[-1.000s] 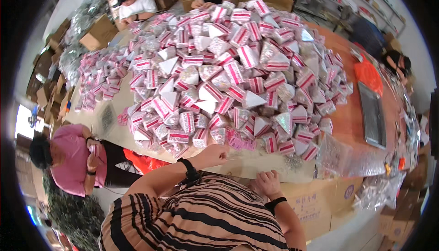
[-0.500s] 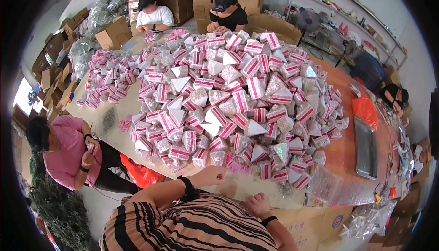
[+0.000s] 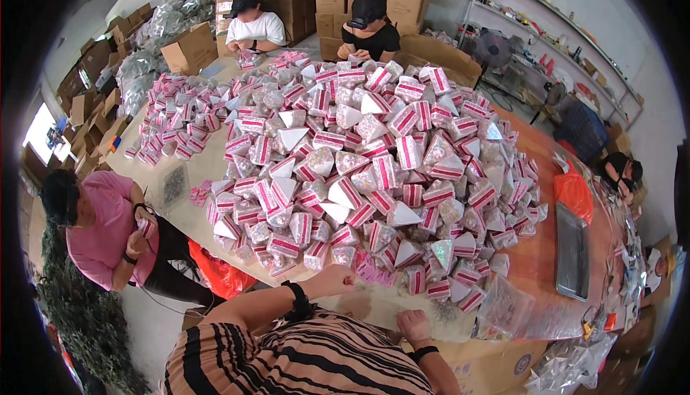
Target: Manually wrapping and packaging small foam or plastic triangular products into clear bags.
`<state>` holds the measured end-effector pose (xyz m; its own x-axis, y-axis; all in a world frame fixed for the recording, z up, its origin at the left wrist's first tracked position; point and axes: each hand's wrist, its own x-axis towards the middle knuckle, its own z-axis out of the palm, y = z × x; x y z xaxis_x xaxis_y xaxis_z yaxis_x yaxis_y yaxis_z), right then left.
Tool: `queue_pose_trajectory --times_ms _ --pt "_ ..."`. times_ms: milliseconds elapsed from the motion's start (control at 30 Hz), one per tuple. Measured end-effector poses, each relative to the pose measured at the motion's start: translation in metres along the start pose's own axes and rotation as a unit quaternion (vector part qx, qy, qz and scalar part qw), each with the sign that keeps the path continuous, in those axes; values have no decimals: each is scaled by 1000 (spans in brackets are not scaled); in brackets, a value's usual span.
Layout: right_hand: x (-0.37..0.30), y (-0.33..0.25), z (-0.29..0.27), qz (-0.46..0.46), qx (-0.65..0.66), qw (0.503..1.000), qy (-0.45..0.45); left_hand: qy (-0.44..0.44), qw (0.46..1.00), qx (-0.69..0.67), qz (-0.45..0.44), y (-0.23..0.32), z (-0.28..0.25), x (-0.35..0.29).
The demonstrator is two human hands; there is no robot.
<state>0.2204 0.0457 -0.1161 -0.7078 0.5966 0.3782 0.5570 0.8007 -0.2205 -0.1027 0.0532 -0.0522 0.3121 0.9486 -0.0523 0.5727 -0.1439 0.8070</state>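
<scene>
A big heap of cake-slice ornaments (image 3: 407, 152), wedge-shaped, glittery white with dark pink bands, covers the table in front of me. My left hand (image 3: 332, 280) is at the near edge of the heap, its fingers curled in. What those fingers hold, if anything, is too small to make out. Just right of it lie flat pink pieces (image 3: 375, 273) by the lowest ornaments. My right hand (image 3: 413, 325) is closed over the table's near edge, its fingers bent, and any content is hidden. A small scatter of thin silvery bits (image 3: 447, 313) lies beyond it.
Clear plastic bags (image 3: 505, 307) lie right of the heap, with a grey metal tray (image 3: 572, 251) and red plastic bag (image 3: 573, 192) farther right. A cardboard box (image 3: 489, 366) stands below the table edge. Co-workers sit around; one in a pink shirt (image 3: 108, 215) is at left.
The whole view has shifted slightly. My right hand has moved a little to the right, its fingers more raised. My left hand stays nearly in place beside the heap.
</scene>
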Motion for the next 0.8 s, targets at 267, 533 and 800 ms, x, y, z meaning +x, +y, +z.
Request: queue_pose_trajectory --times_ms 267,533,800 --pt "-10 21 6 308 232 921 51 -19 999 33 11 8 -1 35" --pt "-21 57 -30 486 518 703 -36 -25 993 -28 -111 48 -27 64" --pt "-4 48 -41 468 507 724 -4 29 997 -31 -58 56 2 79"
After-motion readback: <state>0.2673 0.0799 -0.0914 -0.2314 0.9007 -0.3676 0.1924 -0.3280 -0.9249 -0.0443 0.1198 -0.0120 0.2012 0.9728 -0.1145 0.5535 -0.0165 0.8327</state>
